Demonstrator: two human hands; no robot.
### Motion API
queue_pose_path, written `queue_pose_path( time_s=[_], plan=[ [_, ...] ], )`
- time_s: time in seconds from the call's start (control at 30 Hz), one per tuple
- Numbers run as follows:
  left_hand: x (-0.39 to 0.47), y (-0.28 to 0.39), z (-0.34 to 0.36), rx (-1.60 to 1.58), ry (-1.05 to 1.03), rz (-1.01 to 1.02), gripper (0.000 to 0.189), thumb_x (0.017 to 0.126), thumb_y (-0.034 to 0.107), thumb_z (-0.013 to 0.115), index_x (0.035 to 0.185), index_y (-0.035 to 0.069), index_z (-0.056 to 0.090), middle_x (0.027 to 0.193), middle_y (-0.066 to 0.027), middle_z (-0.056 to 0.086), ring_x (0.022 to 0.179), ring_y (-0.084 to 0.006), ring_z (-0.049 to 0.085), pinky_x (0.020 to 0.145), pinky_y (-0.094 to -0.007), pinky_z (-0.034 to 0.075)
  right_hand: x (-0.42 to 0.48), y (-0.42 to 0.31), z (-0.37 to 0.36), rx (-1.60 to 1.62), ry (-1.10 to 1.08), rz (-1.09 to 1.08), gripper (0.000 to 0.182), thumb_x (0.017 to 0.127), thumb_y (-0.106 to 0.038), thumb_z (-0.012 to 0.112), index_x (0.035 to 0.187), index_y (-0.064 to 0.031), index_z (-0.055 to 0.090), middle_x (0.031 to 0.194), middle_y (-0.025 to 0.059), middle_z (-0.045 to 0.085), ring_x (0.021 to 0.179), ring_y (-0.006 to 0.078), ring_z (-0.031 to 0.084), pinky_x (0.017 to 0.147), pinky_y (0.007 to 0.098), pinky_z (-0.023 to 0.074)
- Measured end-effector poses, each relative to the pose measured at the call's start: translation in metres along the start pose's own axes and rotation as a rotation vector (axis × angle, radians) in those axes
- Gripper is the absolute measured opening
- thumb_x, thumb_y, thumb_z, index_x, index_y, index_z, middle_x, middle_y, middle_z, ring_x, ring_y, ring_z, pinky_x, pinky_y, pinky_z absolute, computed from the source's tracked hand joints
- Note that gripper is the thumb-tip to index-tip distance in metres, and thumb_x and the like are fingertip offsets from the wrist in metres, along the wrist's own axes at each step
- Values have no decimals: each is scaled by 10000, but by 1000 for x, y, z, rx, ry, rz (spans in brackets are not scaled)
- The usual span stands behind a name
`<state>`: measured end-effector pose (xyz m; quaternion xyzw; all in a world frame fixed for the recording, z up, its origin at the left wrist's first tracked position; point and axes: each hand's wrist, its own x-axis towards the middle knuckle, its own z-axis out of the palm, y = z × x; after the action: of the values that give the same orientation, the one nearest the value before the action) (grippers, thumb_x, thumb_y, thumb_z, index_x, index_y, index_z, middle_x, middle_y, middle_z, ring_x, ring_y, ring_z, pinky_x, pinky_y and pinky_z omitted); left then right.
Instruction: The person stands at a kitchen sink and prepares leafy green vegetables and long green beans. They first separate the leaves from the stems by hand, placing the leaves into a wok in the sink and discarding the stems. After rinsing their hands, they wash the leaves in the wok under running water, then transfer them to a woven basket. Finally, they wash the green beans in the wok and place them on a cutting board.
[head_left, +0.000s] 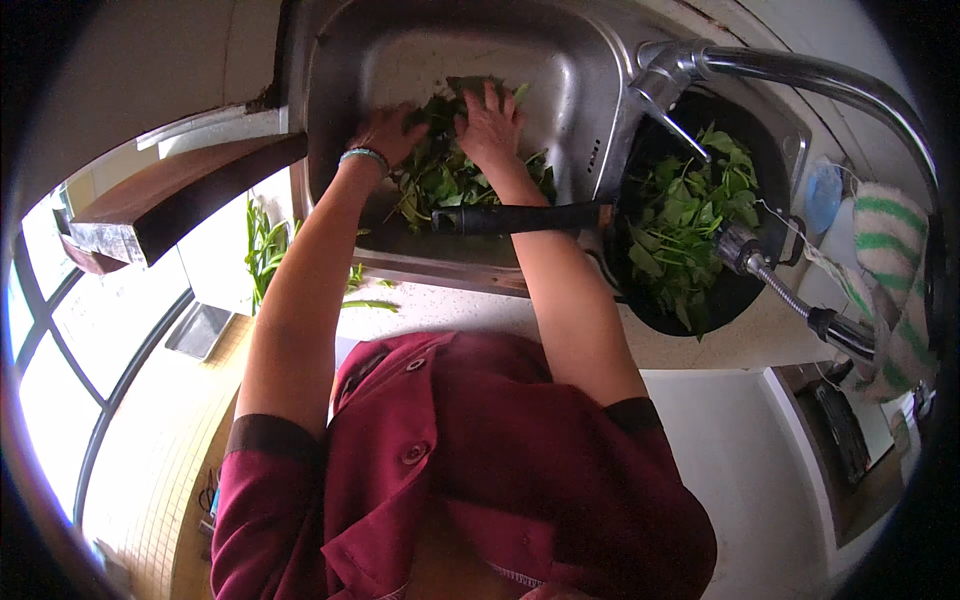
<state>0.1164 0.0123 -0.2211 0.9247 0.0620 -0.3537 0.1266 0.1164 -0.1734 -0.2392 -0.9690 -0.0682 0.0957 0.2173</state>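
Note:
Leafy greens (450, 176) lie in the stainless steel sink basin (577, 90). My left hand (386, 135), with a beaded bracelet at the wrist, rests at the left side of the leaves, fingers apart. On top of the pile my right hand (491, 127) is spread, its palm down. Whether leaves are caught under the fingers is hidden. More leafy greens (690, 217) fill a dark frying pan (667, 319) to the right of the basin. The pan's black handle (525, 219) reaches left across the basin, over my right forearm.
A chrome faucet (667, 75) arches over the pan, its hose spray head (739, 244) hanging above the leaves. Green stems (262, 247) lie on the speckled counter (450, 307) at left. A striped towel (889, 232) hangs at right. A dark ledge (187, 187) juts in at left.

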Motion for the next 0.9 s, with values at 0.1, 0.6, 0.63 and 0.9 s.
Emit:
queue_pose_path(
  time_s=[0.1,0.6,0.63,0.9],
  plan=[
    [-1,-6,31,-165,-7,-22,786,777,686,398,1346,146,343,1393,-240,258,1258,-376,326,1021,-458,287,-6,6,-1,-71,-161,-4,427,826,-324,546,1221,-177,477,1313,104,360,1203,347,326,924,580,290],
    [-43,20,45,75,-445,142,1004,671,469,696,1420,142,113,1360,-330,226,1175,-469,383,973,-452,351,-61,6,-73,-106,-610,251,482,896,-477,339,1212,-148,496,1299,178,383,1214,415,334,971,602,249],
    [-41,18,51,113,-459,184,989,686,467,684,1422,147,105,1367,-319,229,1181,-452,386,968,-443,359,-63,5,-71,-47,-616,286,507,897,-485,334,1221,-128,491,1303,192,387,1210,424,347,987,578,252],
    [-17,-6,116,169,-342,452,933,685,387,650,1383,44,133,1270,-271,383,1164,-385,432,956,-418,366,-60,6,-9,672,-787,550,830,844,-668,252,1218,44,458,1254,261,453,1198,300,431,993,377,328]
  ],
)
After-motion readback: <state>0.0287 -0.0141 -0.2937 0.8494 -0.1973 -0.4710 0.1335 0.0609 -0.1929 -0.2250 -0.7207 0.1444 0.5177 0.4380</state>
